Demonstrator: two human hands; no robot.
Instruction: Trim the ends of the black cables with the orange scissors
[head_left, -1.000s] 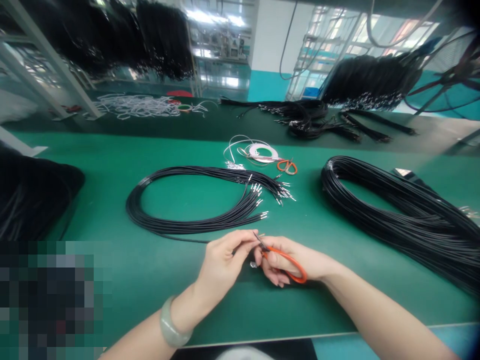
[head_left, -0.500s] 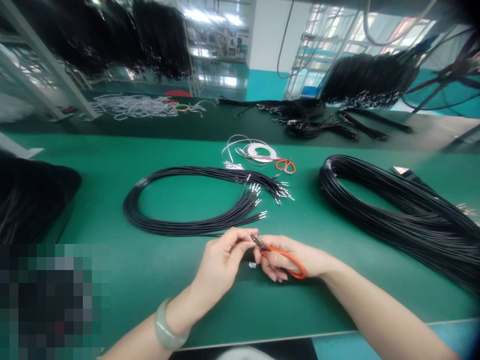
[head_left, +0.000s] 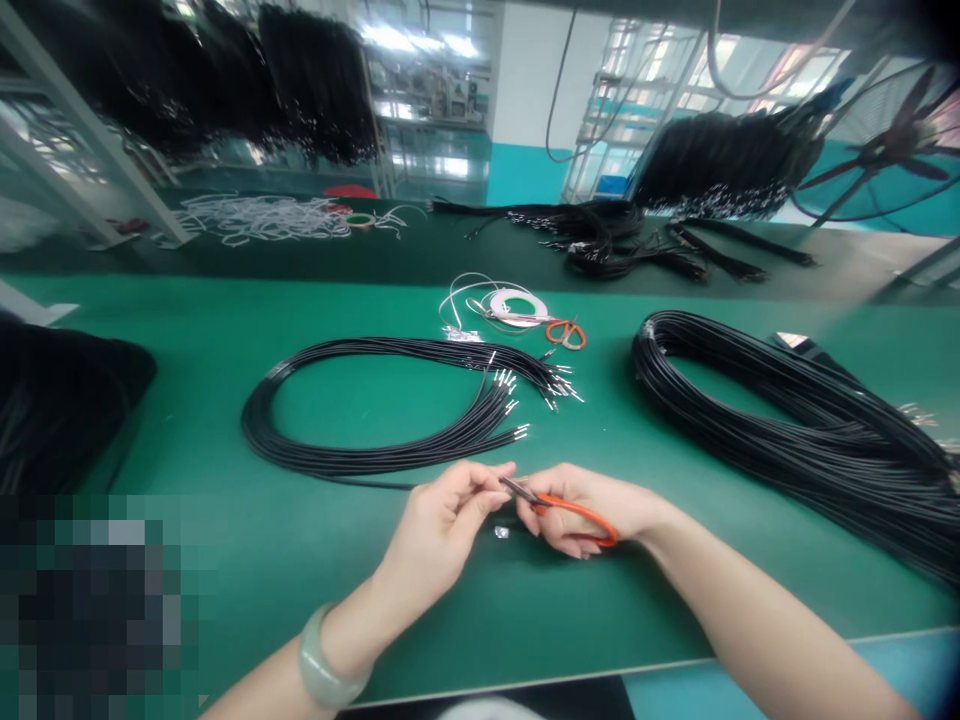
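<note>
My left hand (head_left: 450, 520) is closed in a pinch, and a black cable (head_left: 375, 484) from the coil behind runs in under its fingers. The pinched cable end is mostly hidden by the fingertips. In my right hand (head_left: 581, 510) sits a pair of orange-handled scissors (head_left: 577, 510), its dark blades pointing left at the left fingertips. A small clear-white scrap (head_left: 502, 532) lies on the table just below the hands. Behind them rests the coil of black cables (head_left: 360, 458), with light-coloured stripped ends toward the right.
A white tape roll (head_left: 517, 307) and second orange-handled scissors (head_left: 566, 335) lie beyond the coil. A larger black cable bundle (head_left: 720, 410) is at right, a dark heap (head_left: 67, 400) at left. White strips (head_left: 255, 218) and more cables (head_left: 607, 235) cover the back strip of the table.
My right hand and the scissors have drawn slightly right, a little away from the left fingertips. The left hand keeps its pinch. The whole view has shifted slightly.
</note>
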